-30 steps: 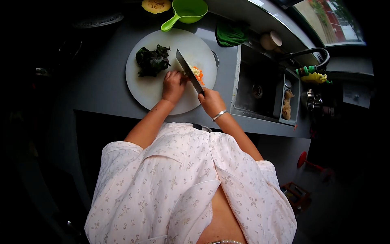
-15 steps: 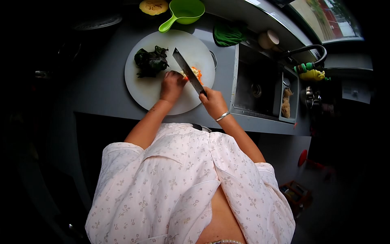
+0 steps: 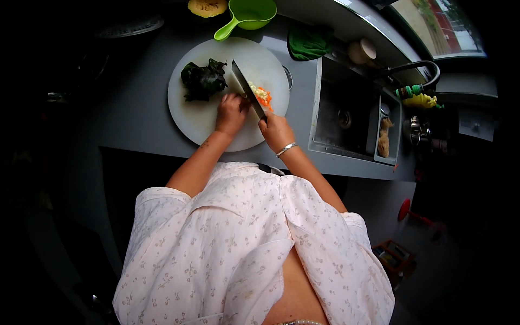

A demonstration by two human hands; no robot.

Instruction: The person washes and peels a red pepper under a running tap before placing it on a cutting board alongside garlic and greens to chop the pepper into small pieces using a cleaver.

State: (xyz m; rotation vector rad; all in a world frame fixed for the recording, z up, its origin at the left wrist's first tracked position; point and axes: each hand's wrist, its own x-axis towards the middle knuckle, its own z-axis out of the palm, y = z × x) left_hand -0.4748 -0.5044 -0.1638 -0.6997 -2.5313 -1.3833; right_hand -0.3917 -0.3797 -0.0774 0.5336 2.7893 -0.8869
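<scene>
My right hand (image 3: 277, 131) is closed round the handle of a knife (image 3: 247, 90), whose blade points up and to the left over a round white cutting board (image 3: 189, 119). My left hand (image 3: 232, 114) rests on the board just left of the blade, its fingers curled; what they hold, if anything, is hidden. Chopped orange and pale pieces (image 3: 263, 96) lie right against the far side of the blade. Dark leafy greens (image 3: 204, 80) sit on the board's left part, beyond my left hand.
Behind the board are a green scoop (image 3: 254, 13) and a cut yellow squash (image 3: 207, 6). A green cloth (image 3: 309, 42) lies by the sink (image 3: 338, 116), which has a black faucet (image 3: 420, 66). A cup (image 3: 362, 52) stands behind it.
The knife and my right hand have shifted slightly left and away from my body, closer to my left hand. My left hand stays almost in place.
</scene>
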